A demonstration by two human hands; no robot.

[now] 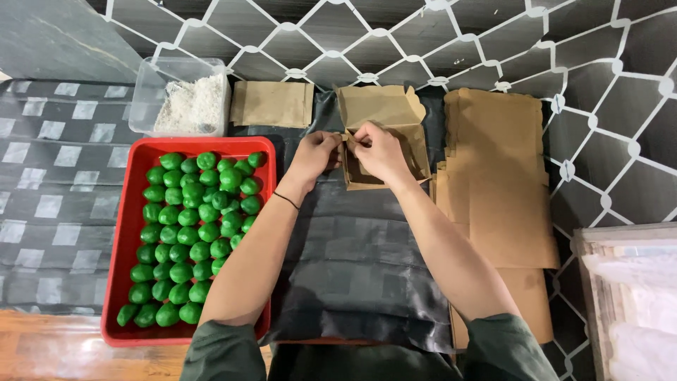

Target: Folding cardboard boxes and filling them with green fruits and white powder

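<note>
Folding a brown paper box (384, 137) at the mat's far edge, we pinch its flap with left hand (315, 156) and right hand (377, 150), box still empty (green balls (190, 233) untouched in red tray (120, 233)), flat sheets (493, 176) stacked beside.

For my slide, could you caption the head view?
Both hands fold a brown paper box beside a red tray.

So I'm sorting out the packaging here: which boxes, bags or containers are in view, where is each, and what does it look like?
Paper box: centre, brown, half-folded, both hands on it.
Flat brown sheets: stacked at right.
Folded brown piece: top centre, lying flat.
Clear plastic tub: top left, holding white flakes.
Red tray: left, rectangular, full of green balls.
No labels or screens show.
</note>
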